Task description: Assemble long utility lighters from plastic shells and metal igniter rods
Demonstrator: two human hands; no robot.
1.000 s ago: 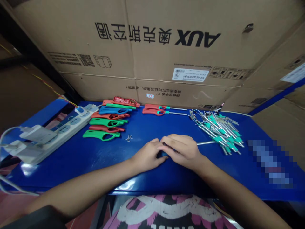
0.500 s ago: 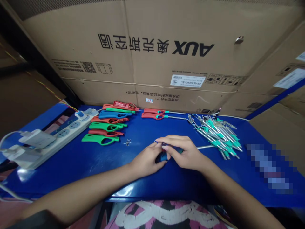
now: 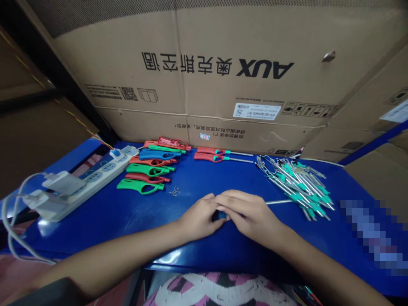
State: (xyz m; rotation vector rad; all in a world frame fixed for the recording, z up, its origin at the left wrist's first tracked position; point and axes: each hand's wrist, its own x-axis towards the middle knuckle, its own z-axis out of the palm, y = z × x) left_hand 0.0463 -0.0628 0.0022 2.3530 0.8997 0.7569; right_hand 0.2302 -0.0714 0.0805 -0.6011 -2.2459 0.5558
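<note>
— What are the fingers (image 3: 234, 196) doing?

— Those of the left hand (image 3: 198, 217) curl around a blue piece (image 3: 219, 216), thumb towards the table's near edge. Those of the right hand (image 3: 251, 214) bend over the top, meeting the left. Whether they pinch anything beneath, nobody can tell from here.

— So where is the blue piece?

— Between the two palms, low over the table (image 3: 127, 221), and mostly covered. A rod (image 3: 279, 202) shows beyond the right hand, pointing at the pile of rods (image 3: 295, 196). Its near end is hidden, so a join with the piece can't be confirmed.

— Which step is in hand?

— Close two-handed work on the piece, by the look of it: the left seems to steady, the right to work on top. Any further move there probably calls for a firm left grip and small, careful pressure from the right.

— And farther out?

— Loose pins (image 3: 174, 192) lie to the left of the hands, just beside the handles (image 3: 127, 184), which sit in a red, green and blue column. Two red lighters (image 3: 204, 157) lie near the cardboard (image 3: 207, 100). At far left, the power strip (image 3: 106, 168) slants across, with plugs in it.
</note>
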